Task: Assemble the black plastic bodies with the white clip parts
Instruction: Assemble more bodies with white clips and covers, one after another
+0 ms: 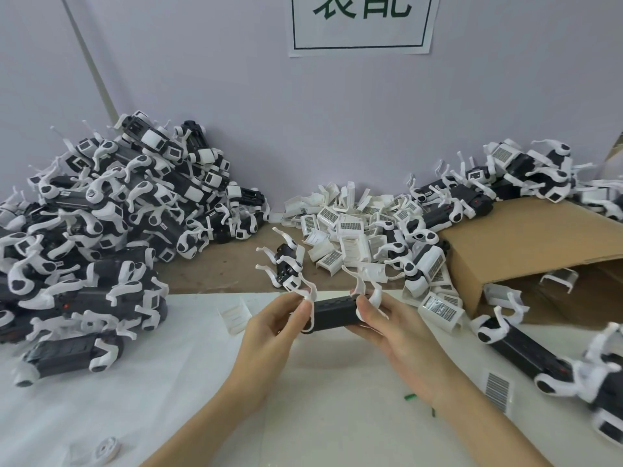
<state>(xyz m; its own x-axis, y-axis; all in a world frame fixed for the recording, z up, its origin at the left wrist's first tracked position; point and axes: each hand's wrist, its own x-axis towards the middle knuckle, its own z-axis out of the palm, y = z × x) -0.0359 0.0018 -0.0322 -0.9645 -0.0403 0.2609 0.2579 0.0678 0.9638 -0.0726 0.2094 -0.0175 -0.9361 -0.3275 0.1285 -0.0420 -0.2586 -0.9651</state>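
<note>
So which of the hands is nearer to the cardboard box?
Right. The right hand grips the black body on the side toward the cardboard box; the left hand grips its far end.

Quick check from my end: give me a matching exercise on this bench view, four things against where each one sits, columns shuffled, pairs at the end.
Things:
1. black body
2. pile of assembled units
3. loose white clip parts
4. cardboard box

Places:
A. heaped at the far left against the wall
B. lying on its side at the right, opening toward the camera
C. held between the left hand and the right hand, above the white sheet
D. scattered at the back centre by the wall

Pairs: 1-C, 2-A, 3-D, 4-B
</note>
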